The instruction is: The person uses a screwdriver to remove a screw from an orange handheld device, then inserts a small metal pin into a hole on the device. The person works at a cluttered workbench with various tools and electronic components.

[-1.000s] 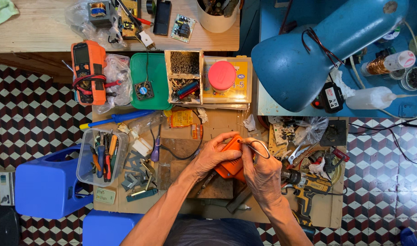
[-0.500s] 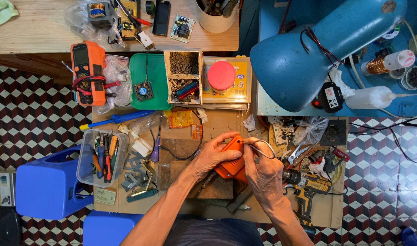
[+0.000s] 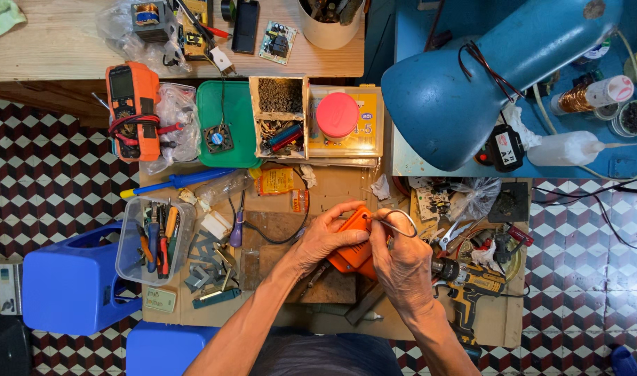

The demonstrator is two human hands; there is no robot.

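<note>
A: Left hand [image 3: 325, 240]?
B: Wrapped around the small orange plastic block-shaped device [image 3: 353, 256], fingers curled over its upper edge, thumb side toward the wrist. Pressed down on the brown wooden work board [image 3: 276, 257] at the middle of the cluttered cardboard-covered table [image 3: 332, 191].

A: Right hand [image 3: 402, 268]?
B: Narrowed to a pinch, fingertips [image 3: 378, 221] closed on a thin grey wire loop [image 3: 400, 224] curving out to the right. Touching the orange device from the right side; lower part of the device hidden between both palms.

A: Around them?
B: Just right of the right hand, a yellow-and-black cordless drill [image 3: 471, 289] lying on its side. Left of the board, a purple-handled screwdriver [image 3: 237, 226] and a clear plastic tub of pliers [image 3: 151, 240]. Farther up, a green plastic tray holding a small black fan [image 3: 224, 125], a red round lid [image 3: 337, 115] on a yellow box, an orange multimeter [image 3: 132, 104]. Overhead at upper right, a large blue metal desk lamp shade [image 3: 457, 97]. Blue plastic stool [image 3: 71, 278] at lower left, on checkered floor tiles.
</note>
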